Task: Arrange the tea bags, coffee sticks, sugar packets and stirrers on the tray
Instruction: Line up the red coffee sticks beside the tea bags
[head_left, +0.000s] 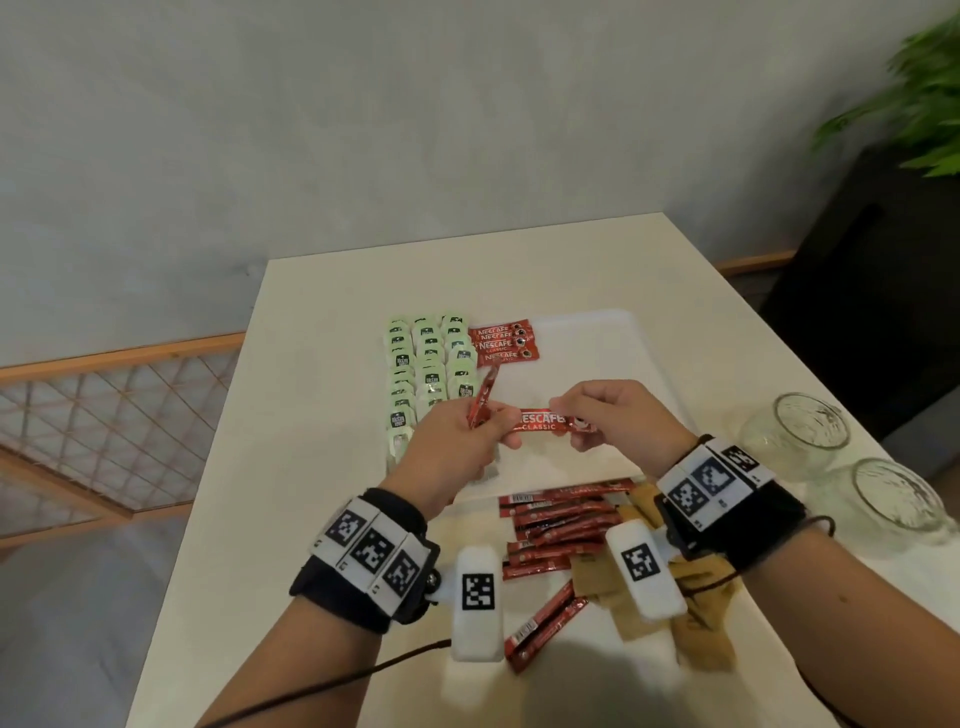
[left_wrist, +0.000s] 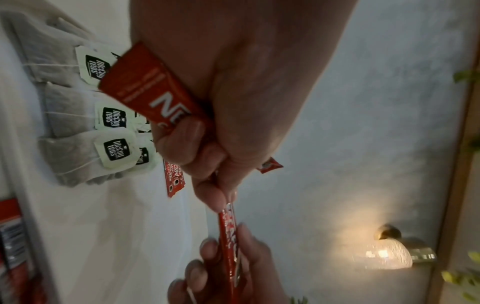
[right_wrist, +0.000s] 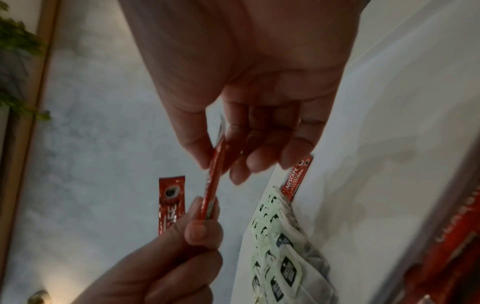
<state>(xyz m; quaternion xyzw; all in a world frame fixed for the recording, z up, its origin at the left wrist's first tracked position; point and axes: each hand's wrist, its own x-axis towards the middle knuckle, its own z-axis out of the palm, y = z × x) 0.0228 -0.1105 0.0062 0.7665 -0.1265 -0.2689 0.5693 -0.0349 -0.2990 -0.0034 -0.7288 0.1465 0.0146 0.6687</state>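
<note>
Between my two hands, above the white tray (head_left: 597, 343), hangs a red Nescafe coffee stick (head_left: 543, 422) lying level. My left hand (head_left: 498, 422) pinches its left end and also grips other coffee sticks (head_left: 483, 395) that point up out of the fist; one shows in the left wrist view (left_wrist: 153, 92). My right hand (head_left: 566, 418) pinches the right end, thumb against fingers (right_wrist: 215, 164). Rows of green-tagged tea bags (head_left: 428, 364) fill the tray's left side. Several coffee sticks (head_left: 501, 343) lie side by side to their right at the far end.
A loose heap of coffee sticks (head_left: 561, 525) and brown sugar packets (head_left: 701, 639) lies on the table in front of the tray. Two clear glasses (head_left: 800, 431) (head_left: 893, 499) stand at the right edge. A dark planter with a plant (head_left: 924, 104) is beyond the table's right side.
</note>
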